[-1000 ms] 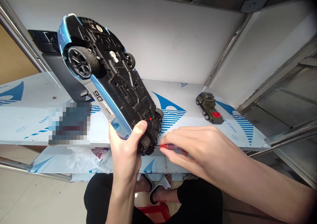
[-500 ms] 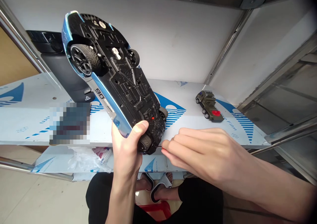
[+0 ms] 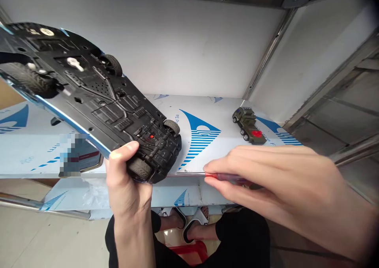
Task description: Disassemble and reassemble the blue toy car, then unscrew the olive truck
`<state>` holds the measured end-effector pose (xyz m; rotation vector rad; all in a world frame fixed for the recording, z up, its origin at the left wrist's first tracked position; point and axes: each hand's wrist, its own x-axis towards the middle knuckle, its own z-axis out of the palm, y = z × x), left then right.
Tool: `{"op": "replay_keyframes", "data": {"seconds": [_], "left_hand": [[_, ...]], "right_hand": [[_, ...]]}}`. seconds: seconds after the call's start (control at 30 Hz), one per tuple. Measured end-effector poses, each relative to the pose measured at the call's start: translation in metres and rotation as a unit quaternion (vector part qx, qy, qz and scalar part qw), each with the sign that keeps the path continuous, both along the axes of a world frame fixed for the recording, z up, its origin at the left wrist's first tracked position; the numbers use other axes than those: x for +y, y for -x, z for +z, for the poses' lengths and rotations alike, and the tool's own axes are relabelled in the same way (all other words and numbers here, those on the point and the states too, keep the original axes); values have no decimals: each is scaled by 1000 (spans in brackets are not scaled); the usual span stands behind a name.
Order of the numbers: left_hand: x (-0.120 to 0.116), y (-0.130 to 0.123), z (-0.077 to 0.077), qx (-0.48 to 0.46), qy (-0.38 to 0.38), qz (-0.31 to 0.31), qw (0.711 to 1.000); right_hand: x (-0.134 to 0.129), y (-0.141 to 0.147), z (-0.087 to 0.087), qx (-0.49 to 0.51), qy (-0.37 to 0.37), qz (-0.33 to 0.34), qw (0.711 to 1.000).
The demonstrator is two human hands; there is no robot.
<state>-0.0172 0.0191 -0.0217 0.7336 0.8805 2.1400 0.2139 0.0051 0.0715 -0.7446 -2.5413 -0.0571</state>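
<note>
1. L hand (image 3: 127, 191) grips the toy car (image 3: 115, 110), thumb clamped on its black underside; other fingers mostly hidden, can't tell their spread!
2. Car's held up tilted, L of centre, above shelf (image 3: 160, 114) level, underside facing us.
3. R hand (image 3: 266, 181) now: fingertips pinching the screwdriver (image 3: 211, 175), shaft pointing L, just clear of car.
4. Toy truck (image 3: 248, 126) sits on shelf, R side.

Blue-and-black plastic toy car (image 3: 97, 106) swung left, away from the slim red-handled metal screwdriver (image 3: 211, 175).
Left hand (image 3: 128, 191) moved left with it; right hand (image 3: 275, 185) shifted slightly right.
</note>
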Motion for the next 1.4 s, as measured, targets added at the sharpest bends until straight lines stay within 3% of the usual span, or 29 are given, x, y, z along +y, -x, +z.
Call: {"op": "replay_keyframes", "data": {"seconds": [0.17,0.3,0.63,0.9,1.2,1.4], "left_hand": [[-6,-3,14,-80,-80,-53,992],[-7,-1,11,-106,-98,-76,987],[-13,-3,4,-86,-92,-87,988],[-15,-4,4,-61,-83,-93,990],[-13,-10,11,-136,-75,-103,982],[-12,-11,11,-118,-80,-90,986]], "right_hand": [[5,5,-11,102,127,-2,987],[2,-1,-17,134,168,-24,976],[-8,-18,-25,120,81,-46,988],[-12,-24,-21,113,71,-74,988],[-13,-24,-15,99,52,-92,989],[-15,-29,-19,71,11,-117,990]]}}
